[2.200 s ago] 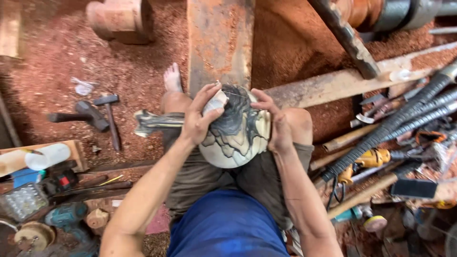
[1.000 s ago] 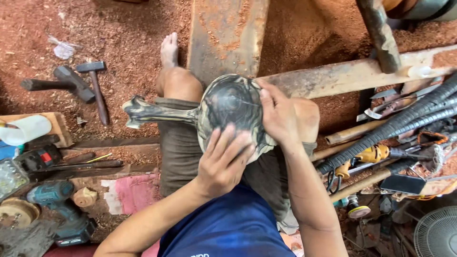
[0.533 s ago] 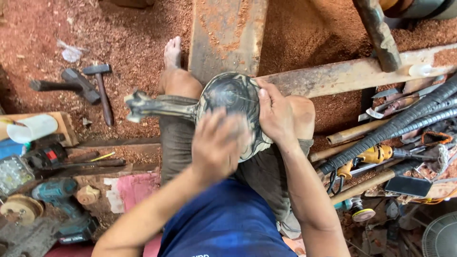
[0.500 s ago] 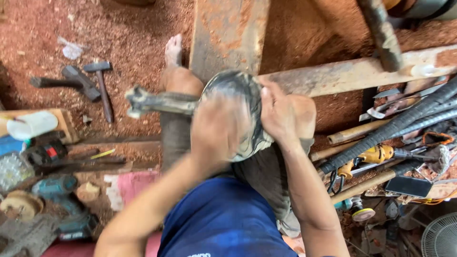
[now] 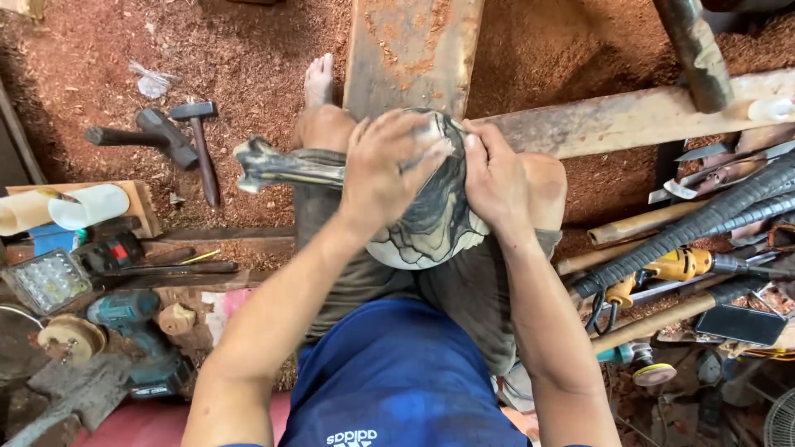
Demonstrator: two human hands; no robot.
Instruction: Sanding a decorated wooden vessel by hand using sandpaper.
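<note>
Reddish sawdust [image 5: 248, 58] covers the floor all around. A broad, worn wooden plank [image 5: 411, 50] runs away ahead, and a long wooden beam [image 5: 629, 120] slants across to the right. Two hammers [image 5: 178, 141] lie on the sawdust at left. Daylight falls evenly, without hard shadows.
</note>
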